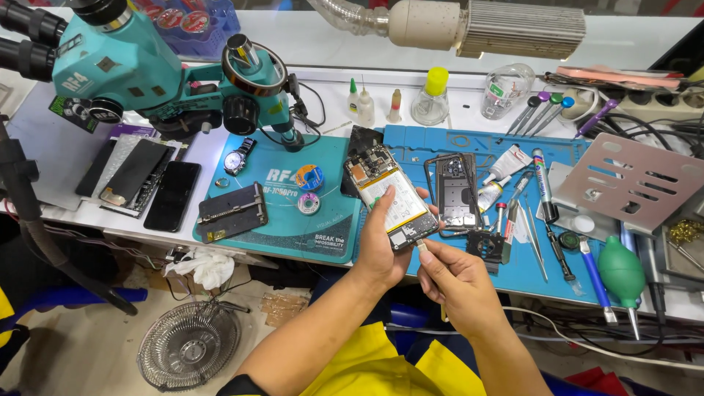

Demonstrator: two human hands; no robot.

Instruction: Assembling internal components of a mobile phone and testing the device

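My left hand grips an opened smartphone with its back off, showing the white battery and the circuit board. The phone is tilted above the blue work mat. My right hand pinches a cable plug right at the phone's bottom edge; a thin cable runs down from that hand. A black phone frame lies on the mat just right of the phone.
A teal microscope stands at back left over a teal mat with a wristwatch and a black clamp. Dark phones lie left. Tweezers, screwdrivers, tubes, a green blower and a grey perforated stand crowd the right. A wire basket sits on the floor.
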